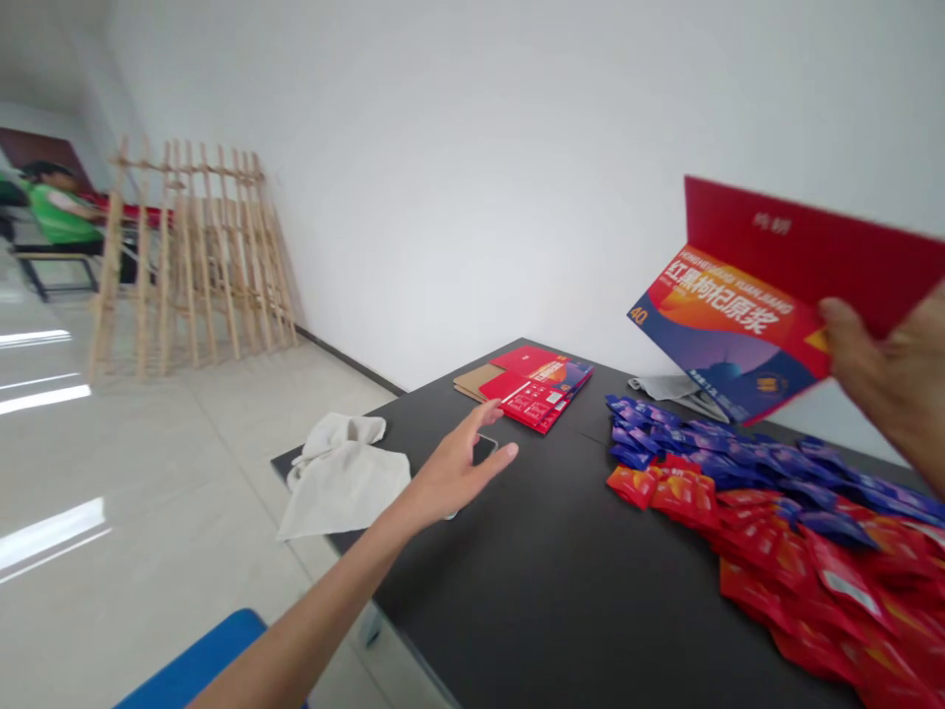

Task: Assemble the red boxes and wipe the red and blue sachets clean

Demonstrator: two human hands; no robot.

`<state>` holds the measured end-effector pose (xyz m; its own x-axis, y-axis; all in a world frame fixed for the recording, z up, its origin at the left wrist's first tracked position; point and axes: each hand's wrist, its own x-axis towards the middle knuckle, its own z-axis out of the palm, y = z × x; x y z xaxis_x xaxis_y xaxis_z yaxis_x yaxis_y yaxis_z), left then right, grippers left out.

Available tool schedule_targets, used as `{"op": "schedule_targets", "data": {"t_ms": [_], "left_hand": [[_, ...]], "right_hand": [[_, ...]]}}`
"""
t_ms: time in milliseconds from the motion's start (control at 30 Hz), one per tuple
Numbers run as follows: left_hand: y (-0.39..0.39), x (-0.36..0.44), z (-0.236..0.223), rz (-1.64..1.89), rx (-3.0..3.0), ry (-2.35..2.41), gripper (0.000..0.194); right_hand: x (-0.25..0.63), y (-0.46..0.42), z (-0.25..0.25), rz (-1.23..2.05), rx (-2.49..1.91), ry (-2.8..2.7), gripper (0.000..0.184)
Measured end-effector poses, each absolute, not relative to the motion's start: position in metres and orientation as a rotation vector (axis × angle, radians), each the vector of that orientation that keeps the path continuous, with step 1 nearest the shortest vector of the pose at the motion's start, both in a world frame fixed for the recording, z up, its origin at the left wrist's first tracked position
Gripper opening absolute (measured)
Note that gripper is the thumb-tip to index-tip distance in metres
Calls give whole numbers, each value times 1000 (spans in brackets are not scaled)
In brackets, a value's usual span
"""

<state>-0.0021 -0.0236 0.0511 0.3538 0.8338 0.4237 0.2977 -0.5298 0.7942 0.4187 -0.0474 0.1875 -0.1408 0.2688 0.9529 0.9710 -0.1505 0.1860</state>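
At the right, my right hand (878,369) grips a printed cardboard box (727,330) by its edge, holding it tilted above the table. The box has a red flap raised and a blue-and-orange front with Chinese lettering. My left hand (465,463) hovers over the table with fingers apart and nothing in it. Partly hidden beneath that hand lies a phone-like dark object (485,448). Beyond it, flattened red cartons (528,384) with a brown cardboard inner side rest on the table.
Blue sachets (709,448) and red sachets (797,551) are heaped along the right of the black table (591,581). A white cloth (350,478) hangs over its left edge; a grey cloth (675,389) lies by the wall. Wooden poles (199,256) and a seated person (63,212) are farther left. A blue seat (199,665) is below.
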Motion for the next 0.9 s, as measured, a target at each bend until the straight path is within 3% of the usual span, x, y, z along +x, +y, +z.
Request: {"op": "schedule_targets", "data": {"t_ms": [67, 200, 333, 567, 667, 767, 900], "left_hand": [[-38, 1, 37, 1204, 1970, 986, 54], [-60, 11, 8, 1196, 1981, 1054, 56], [-58, 8, 8, 1031, 2114, 1074, 57], [-13, 5, 39, 695, 2422, 867, 53], [39, 32, 32, 351, 2573, 813, 63], [96, 62, 16, -40, 2516, 1046, 70], [143, 80, 4, -19, 2530, 1062, 74]], "right_hand": [[427, -2, 181, -1353, -1406, -1541, 20], [431, 82, 153, -1295, -1332, -1737, 22], [411, 111, 123, -1249, -1184, -1702, 23], [378, 53, 109, -1247, -1083, -1482, 20], [371, 27, 112, -1380, -1195, -1372, 27], [368, 5, 115, -1433, -1261, -1339, 31], [367, -30, 112, -1382, -1336, -1317, 33]]}}
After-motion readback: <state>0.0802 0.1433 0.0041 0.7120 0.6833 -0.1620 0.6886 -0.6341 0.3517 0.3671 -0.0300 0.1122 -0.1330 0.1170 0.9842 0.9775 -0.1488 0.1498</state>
